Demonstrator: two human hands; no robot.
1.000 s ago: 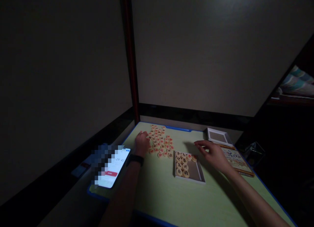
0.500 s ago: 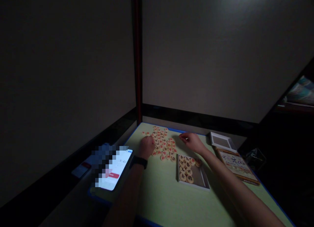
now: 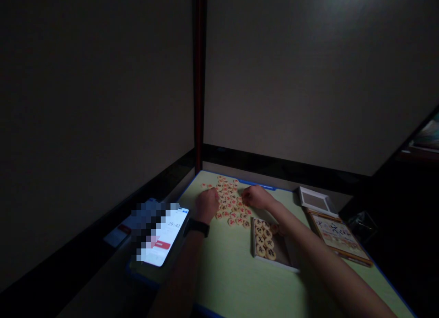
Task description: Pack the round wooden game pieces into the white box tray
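Round wooden Chinese chess pieces (image 3: pixel 233 215) with red and black characters lie spread over the far part of the green table. My left hand (image 3: pixel 207 204), with a dark band at the wrist, is curled closed at the left edge of the spread; whatever is in its fingers is hidden. At the right edge of the same pieces is my right hand (image 3: pixel 258 196), its fingers pinched together and reaching down to them. What the pinch holds cannot be made out. Nearer to me, below my right forearm, an open box (image 3: pixel 283 251) holds black-marked pieces in rows along its left side.
A lit phone (image 3: pixel 164 245) stands tilted at the table's left edge. On the right lie a white box lid (image 3: pixel 313 200) and a printed flat box (image 3: pixel 339 235). Walls (image 3: pixel 291 80) close in the table's far side and left.
My right hand has moved left and down, from beside the pieces to their edge. My left hand stays closed near the same spot. The view has shifted slightly.
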